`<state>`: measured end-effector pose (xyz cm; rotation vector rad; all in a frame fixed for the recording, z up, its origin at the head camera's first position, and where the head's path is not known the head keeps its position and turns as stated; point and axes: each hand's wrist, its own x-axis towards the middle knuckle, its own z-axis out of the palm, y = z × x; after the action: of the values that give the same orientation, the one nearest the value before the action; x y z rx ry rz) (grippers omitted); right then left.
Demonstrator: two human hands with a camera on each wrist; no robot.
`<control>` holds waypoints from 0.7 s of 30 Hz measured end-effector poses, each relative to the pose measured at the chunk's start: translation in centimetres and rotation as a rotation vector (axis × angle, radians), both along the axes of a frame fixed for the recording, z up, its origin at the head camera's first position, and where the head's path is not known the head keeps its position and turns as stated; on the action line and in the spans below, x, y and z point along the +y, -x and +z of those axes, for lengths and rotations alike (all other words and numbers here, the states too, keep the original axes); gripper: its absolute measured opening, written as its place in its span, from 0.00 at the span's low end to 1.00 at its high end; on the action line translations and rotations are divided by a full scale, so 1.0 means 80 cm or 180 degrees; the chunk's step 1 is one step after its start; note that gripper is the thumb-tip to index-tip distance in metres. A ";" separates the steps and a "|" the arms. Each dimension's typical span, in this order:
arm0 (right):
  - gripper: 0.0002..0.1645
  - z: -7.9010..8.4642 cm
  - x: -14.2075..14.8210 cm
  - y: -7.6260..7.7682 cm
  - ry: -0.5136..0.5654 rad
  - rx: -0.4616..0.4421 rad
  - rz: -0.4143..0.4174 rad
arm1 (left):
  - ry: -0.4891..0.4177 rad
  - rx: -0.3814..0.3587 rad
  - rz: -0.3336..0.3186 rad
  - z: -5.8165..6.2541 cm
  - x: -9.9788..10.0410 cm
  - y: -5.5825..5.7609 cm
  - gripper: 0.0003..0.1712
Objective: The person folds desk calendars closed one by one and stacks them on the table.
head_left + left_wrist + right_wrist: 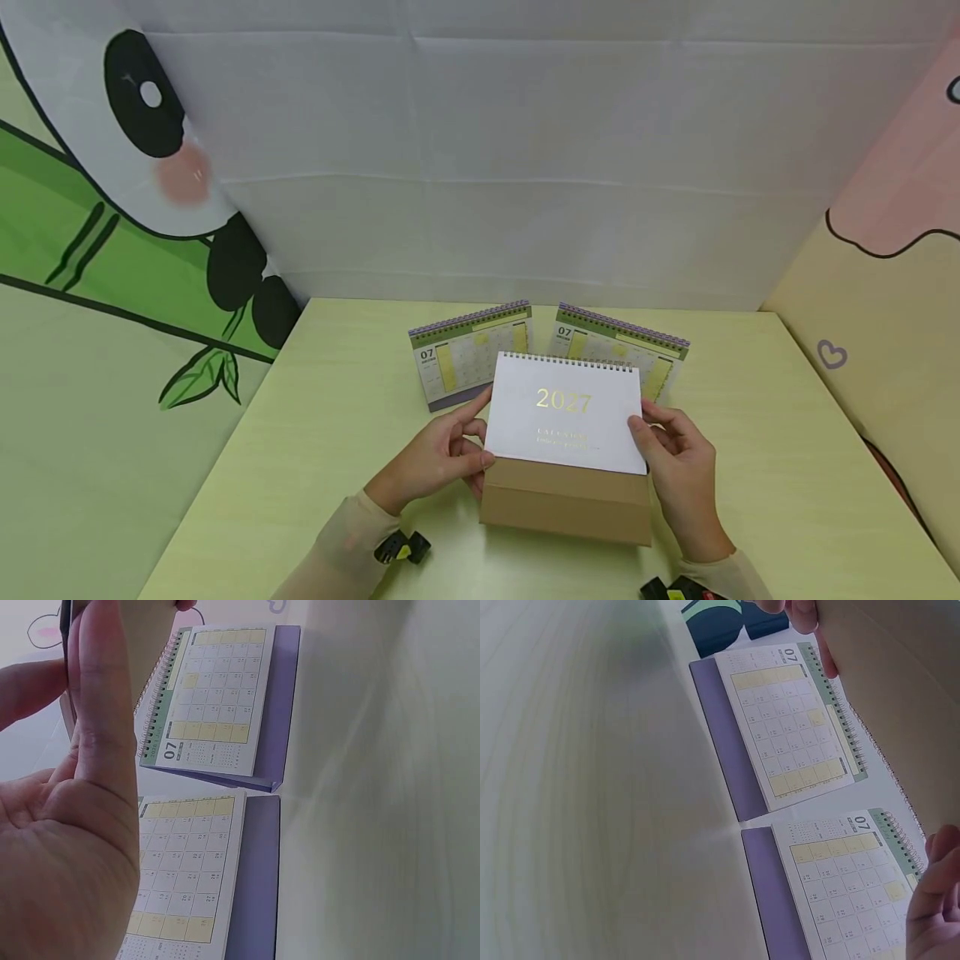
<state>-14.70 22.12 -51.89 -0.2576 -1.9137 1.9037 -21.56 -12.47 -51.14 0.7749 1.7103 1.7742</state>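
A desk calendar [564,421] with a white cover, gold "2027" lettering and a brown cardboard stand is held up between both hands in the head view. My left hand [444,454] grips its left edge, thumb at the front and fingers partly behind. On the other side, my right hand [681,462] pinches the right edge, its thumb on the cover. The brown cardboard back [900,697] shows in the right wrist view, with part of the right hand [936,907] below it. Straight fingers of the left hand [94,787] fill the side of the left wrist view.
Behind the held calendar, two green-and-purple desk calendars stand side by side on the pale table [360,375], a left one [480,354] and a right one [600,337], both showing "07". A white backdrop [480,167] rises at the table's far edge, with printed cloth on both sides.
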 end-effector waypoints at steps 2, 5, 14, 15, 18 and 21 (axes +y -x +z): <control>0.19 0.000 0.000 0.000 -0.0004 -0.0012 -0.0007 | 0.0003 -0.0005 0.0002 0.001 0.000 0.000 0.59; 0.19 -0.001 0.000 0.001 0.0003 -0.0013 -0.0009 | 0.0013 -0.0010 0.0011 0.001 0.000 -0.001 0.59; 0.19 0.000 0.000 0.000 -0.0058 -0.0083 -0.0010 | 0.0041 -0.0035 0.0048 0.002 0.000 -0.001 0.59; 0.19 0.000 0.000 0.000 -0.0057 -0.0086 -0.0007 | 0.0039 -0.0029 0.0050 0.002 0.000 -0.001 0.59; 0.19 -0.001 0.000 0.000 -0.0050 -0.0099 -0.0001 | 0.0027 -0.0012 0.0047 0.001 0.000 -0.001 0.59; 0.19 -0.001 0.000 0.000 -0.0048 -0.0106 -0.0001 | 0.0016 0.0004 0.0043 0.001 0.000 -0.001 0.58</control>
<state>-14.72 22.14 -51.95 -0.2869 -1.9485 1.8954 -21.44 -12.45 -51.06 0.7643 1.7241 1.7782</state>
